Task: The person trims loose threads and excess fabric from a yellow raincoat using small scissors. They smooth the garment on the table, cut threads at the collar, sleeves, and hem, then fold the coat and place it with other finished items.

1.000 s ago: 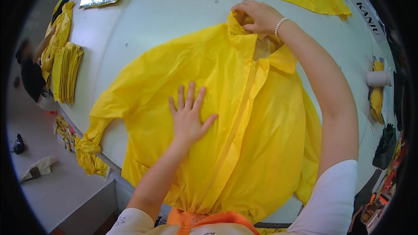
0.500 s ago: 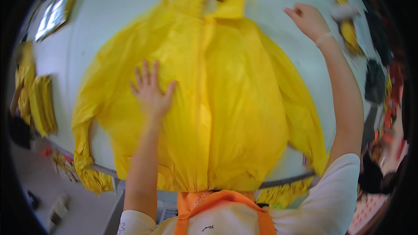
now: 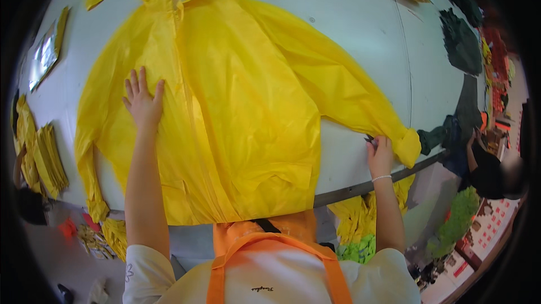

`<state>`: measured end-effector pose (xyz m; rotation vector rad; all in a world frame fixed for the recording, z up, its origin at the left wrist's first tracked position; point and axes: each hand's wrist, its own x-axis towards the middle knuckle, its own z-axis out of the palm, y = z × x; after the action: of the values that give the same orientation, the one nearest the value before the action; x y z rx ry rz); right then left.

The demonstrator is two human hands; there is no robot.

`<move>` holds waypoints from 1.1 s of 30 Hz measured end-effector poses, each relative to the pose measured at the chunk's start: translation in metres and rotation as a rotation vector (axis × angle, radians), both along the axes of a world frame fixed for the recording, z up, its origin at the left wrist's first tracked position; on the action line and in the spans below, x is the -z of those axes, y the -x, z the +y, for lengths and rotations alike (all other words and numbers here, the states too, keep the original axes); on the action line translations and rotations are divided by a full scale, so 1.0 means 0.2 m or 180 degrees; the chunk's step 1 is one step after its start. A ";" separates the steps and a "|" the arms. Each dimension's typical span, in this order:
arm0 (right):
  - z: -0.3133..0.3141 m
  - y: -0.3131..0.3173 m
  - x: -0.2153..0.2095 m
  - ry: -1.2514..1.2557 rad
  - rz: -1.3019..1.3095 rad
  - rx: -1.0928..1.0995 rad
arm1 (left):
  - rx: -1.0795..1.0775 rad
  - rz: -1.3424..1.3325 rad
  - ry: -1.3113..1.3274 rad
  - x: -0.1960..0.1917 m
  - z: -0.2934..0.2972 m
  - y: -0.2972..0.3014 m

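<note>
A yellow raincoat (image 3: 248, 95) lies spread on the white table, front up, its collar at the far side and its sleeves out to both sides. My left hand (image 3: 145, 104) rests flat on the left front panel, fingers spread. Close to the table's near edge, my right hand (image 3: 380, 154) is closed around a small dark pointed tool (image 3: 369, 138), mostly hidden by the fingers. That hand is beside the right sleeve's cuff (image 3: 407, 147); whether it touches the sleeve I cannot tell.
Folded yellow garments (image 3: 49, 160) lie at the left edge, near a shiny clear packet (image 3: 46, 50). Dark green cloth (image 3: 459, 42) lies at the far right. Yellow cloth (image 3: 355, 214) hangs below the near edge. Another person (image 3: 487, 171) is at the right.
My right hand has come down from beside the collar to the right cuff. The left hand stays flat on the raincoat. The view has shifted, so the raincoat appears farther left and tilted.
</note>
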<state>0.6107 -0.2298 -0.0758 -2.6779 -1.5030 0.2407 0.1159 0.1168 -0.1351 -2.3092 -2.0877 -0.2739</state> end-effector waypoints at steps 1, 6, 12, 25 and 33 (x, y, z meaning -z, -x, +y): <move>-0.01 -0.01 0.01 -0.0041 0.0121 0.0007 | -0.0051 0.0051 0.0014 0.00 -0.01 0.01; 0.00 0.01 -0.14 0.1577 0.0973 -0.0283 | -0.0209 0.0170 0.0062 0.04 -0.05 0.02; 0.46 -0.12 -0.39 0.0153 0.0737 -0.0358 | -0.0216 0.0035 0.0066 0.00 -0.05 -0.01; 0.52 0.47 0.03 -0.0215 0.1950 -0.0049 | -0.0142 -0.0115 0.0019 -0.02 -0.03 0.00; 0.67 0.78 0.14 -0.1352 0.3348 0.0653 | -0.0116 -0.0085 0.0057 -0.01 -0.02 0.02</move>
<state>0.4548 -0.0948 -0.1028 -1.8069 -0.8037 0.9807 0.1128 0.1129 -0.1329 -2.2874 -2.1509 -0.2882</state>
